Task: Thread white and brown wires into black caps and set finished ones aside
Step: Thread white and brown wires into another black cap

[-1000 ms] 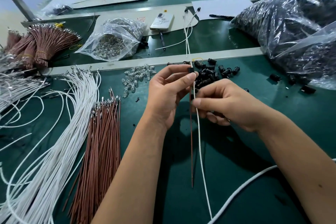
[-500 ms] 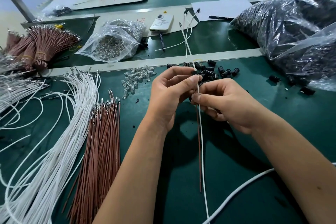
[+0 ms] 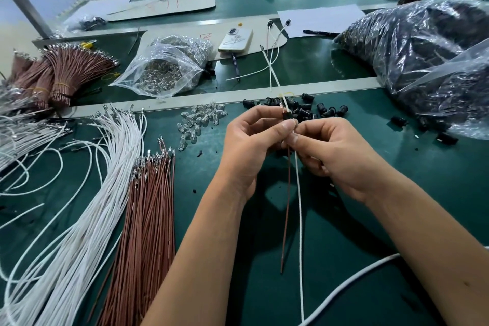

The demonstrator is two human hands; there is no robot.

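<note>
- A worker's two bare hands meet over a green bench (image 3: 344,246) strewn with wire and small parts.
- The left hand (image 3: 248,145) has its fingers curled, thumb and forefinger pinching a small black cap (image 3: 286,115) at chest-centre of the view.
- The right hand (image 3: 330,151) is closed too, its fingers (image 3: 292,139) pinching the white wire (image 3: 300,219) just below the cap.
- The white wire passes up through the cap and stands out above it, angled toward the far side of the bench; its lower length hangs down between the forearms.
- A brown wire (image 3: 286,206) hangs beside the white one from the same pinch; whether its tip sits inside the cap cannot be told.
- Loose black caps (image 3: 325,110) lie in a scatter just behind the hands.
- A pile of clear bulbs (image 3: 201,120) sits to the left of the caps.
- Long white wires (image 3: 87,193) fan across the left of the bench, with a bundle of brown wires (image 3: 148,219) lying beside them.
- Finished capped wires (image 3: 275,47) lie well apart, beyond a pale rail, near a white phone (image 3: 235,40).
- Clear bags of parts (image 3: 166,71) and large bags of black pieces (image 3: 412,42) rest farther back.
</note>
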